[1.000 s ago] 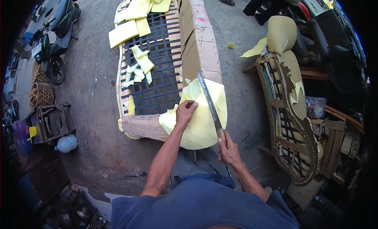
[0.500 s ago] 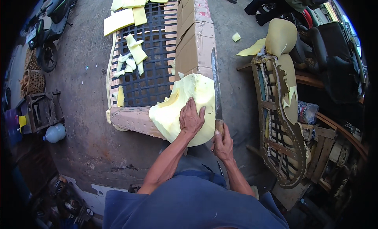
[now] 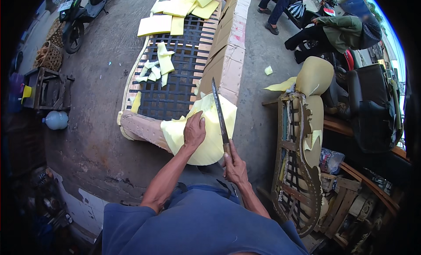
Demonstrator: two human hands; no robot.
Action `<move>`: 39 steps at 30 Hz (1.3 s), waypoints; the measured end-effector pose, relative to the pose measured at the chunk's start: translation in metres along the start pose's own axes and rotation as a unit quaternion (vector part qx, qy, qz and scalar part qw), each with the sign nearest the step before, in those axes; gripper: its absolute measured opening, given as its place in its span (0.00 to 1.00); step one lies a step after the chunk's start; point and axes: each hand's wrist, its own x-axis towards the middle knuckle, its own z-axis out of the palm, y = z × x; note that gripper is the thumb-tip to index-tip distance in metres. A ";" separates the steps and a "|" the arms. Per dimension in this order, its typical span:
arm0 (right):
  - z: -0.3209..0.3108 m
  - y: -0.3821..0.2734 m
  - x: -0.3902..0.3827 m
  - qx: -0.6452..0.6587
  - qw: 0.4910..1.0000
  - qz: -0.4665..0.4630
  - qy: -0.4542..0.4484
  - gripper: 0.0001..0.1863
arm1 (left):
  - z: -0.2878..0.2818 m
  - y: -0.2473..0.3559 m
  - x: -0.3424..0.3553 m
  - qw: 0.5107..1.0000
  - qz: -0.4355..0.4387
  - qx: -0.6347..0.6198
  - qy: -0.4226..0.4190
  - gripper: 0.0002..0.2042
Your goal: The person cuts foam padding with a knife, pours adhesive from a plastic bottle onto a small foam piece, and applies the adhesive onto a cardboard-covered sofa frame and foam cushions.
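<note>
- Clock directions are taken from the yellow foam sheet (image 3: 212,149), which lies, near the centre of the view, over the close corner of a long seat frame (image 3: 142,128).
- The left hand (image 3: 194,130) rests on the sheet, fingers together and loosely bent; whether it pinches the foam, I cannot tell.
- The right hand (image 3: 235,165), at 4 o'clock, is wrapped around the wooden handle of a long knife (image 3: 220,112). The blade passes across the sheet, tip toward 11 to 12.
- At 11 o'clock, foam scraps (image 3: 165,62) lie on black webbing (image 3: 175,95); beyond them are flat foam pads (image 3: 155,25).
- At 12 to 1, a cardboard-covered side (image 3: 231,64).
- At 3, a partly stripped chair (image 3: 315,77).
- At 9, a pale blue jug (image 3: 57,120).
</note>
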 end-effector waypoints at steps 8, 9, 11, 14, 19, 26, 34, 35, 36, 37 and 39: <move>-0.019 0.002 -0.006 -0.012 0.998 0.042 -0.049 0.29 | 0.024 -0.013 0.029 0.987 -0.155 0.008 -0.040 0.18; -0.020 0.003 -0.006 -0.011 0.997 0.046 -0.055 0.29 | 0.020 -0.013 0.035 0.980 -0.194 -0.018 -0.049 0.17; -0.019 0.000 0.003 -0.022 0.997 0.050 -0.063 0.30 | 0.012 -0.010 0.043 0.979 -0.193 -0.026 -0.064 0.16; -0.015 -0.003 0.010 -0.010 0.995 0.060 -0.079 0.30 | -0.003 0.004 0.056 0.968 -0.227 -0.052 -0.092 0.14; -0.012 0.015 -0.004 -0.018 0.996 0.038 -0.077 0.30 | 0.000 -0.002 0.054 0.967 -0.237 -0.023 -0.089 0.13; 0.004 0.013 0.003 0.031 0.996 0.012 -0.077 0.30 | -0.006 -0.006 0.061 0.958 -0.263 -0.042 -0.104 0.13; 0.016 -0.009 0.021 0.059 0.992 0.072 -0.086 0.30 | -0.014 0.007 0.075 0.945 -0.273 -0.065 -0.167 0.11; 0.015 0.003 0.004 0.049 0.992 0.068 -0.089 0.30 | -0.012 0.003 0.072 0.948 -0.265 -0.064 -0.162 0.11; 0.021 0.007 -0.003 0.048 0.993 0.066 -0.088 0.30 | -0.012 -0.003 0.076 0.949 -0.264 -0.066 -0.161 0.11; 0.024 0.007 -0.013 0.054 0.993 0.065 -0.086 0.30 | -0.011 -0.003 0.075 0.949 -0.259 -0.064 -0.168 0.11; 0.029 -0.004 0.003 0.060 0.992 0.071 -0.090 0.30 | -0.010 -0.005 0.080 0.949 -0.252 -0.080 -0.171 0.11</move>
